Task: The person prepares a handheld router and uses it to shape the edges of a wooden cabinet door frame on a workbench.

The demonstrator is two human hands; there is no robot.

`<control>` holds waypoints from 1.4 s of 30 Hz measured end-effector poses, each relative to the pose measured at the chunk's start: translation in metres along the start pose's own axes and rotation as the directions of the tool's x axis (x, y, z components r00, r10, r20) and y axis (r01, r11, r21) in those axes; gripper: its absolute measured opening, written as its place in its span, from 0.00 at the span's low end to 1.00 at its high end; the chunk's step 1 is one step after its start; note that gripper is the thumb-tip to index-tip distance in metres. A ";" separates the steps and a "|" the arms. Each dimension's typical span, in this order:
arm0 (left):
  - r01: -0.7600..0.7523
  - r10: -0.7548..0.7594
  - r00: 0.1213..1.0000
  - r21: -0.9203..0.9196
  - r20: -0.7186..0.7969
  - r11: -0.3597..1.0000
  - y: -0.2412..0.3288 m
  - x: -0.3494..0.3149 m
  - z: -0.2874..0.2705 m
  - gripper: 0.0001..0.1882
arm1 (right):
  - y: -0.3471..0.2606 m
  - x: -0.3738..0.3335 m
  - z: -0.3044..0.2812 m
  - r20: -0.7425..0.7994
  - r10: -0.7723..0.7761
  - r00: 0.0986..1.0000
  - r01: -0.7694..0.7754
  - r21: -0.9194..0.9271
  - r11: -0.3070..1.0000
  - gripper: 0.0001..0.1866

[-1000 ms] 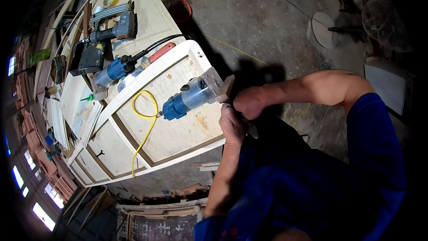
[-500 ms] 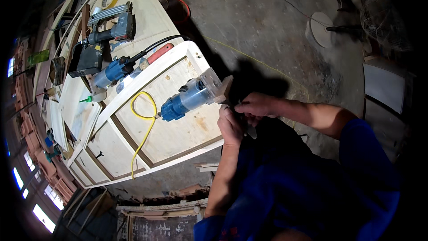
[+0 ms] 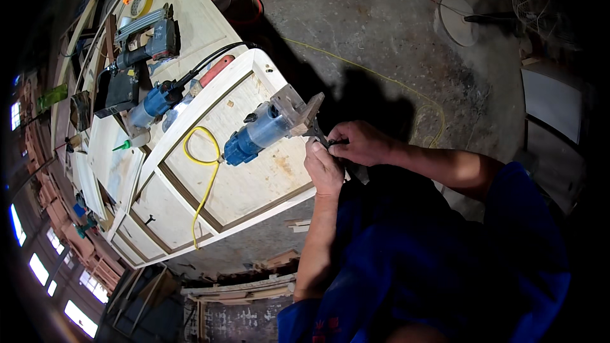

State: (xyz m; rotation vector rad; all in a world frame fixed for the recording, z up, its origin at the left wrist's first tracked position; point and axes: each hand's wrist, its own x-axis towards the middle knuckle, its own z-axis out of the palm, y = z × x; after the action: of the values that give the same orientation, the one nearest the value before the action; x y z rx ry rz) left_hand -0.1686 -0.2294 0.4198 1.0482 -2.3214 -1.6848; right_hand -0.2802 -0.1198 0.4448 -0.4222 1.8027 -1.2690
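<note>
A blue trim router (image 3: pixel 254 136) with a clear base lies on its side on the pale wooden frame panel (image 3: pixel 181 184). A small wood block (image 3: pixel 307 115) sits against its base end. Close to that end, my left hand (image 3: pixel 325 168) is closed around a dark metal hand tool (image 3: pixel 319 132), whose exact kind I cannot make out. My right hand (image 3: pixel 360 142) grips the tool's dark handle-like part from the right. Fingers of both hands hide much of it.
Further left lie a second blue router (image 3: pixel 150 105), a nail gun (image 3: pixel 152 44), yellow tape (image 3: pixel 141 4), a red-handled tool (image 3: pixel 217 70) and a green-tipped glue bottle (image 3: pixel 133 141). A yellow cord (image 3: pixel 204 200) loops over the panel. A fan (image 3: pixel 540 6) stands at the far right.
The tool now shows above my left hand, near the wood block; before, a metal piece showed below my hands. My right hand has shifted slightly up and left. The view has turned a little.
</note>
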 end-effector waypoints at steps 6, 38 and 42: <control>0.022 -0.022 1.000 -0.015 0.000 1.000 -0.008 -0.001 0.001 0.22 | -0.004 -0.002 -0.001 0.037 0.025 0.999 -0.022 -0.096 0.995 0.10; -0.148 0.147 0.989 -0.053 -0.019 0.988 0.012 0.004 0.003 0.24 | -0.006 0.009 0.026 -0.241 -0.066 0.968 0.065 -0.010 0.998 0.19; -0.160 0.159 0.987 -0.040 -0.021 0.986 0.011 0.004 0.003 0.25 | -0.009 0.011 0.026 -0.224 -0.021 0.974 0.030 0.039 0.999 0.20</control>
State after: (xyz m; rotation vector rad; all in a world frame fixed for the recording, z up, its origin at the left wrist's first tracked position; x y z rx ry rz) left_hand -0.1781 -0.2279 0.4270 0.8412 -2.2814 -1.6495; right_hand -0.2671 -0.1465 0.4456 -0.2887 1.9588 -1.4169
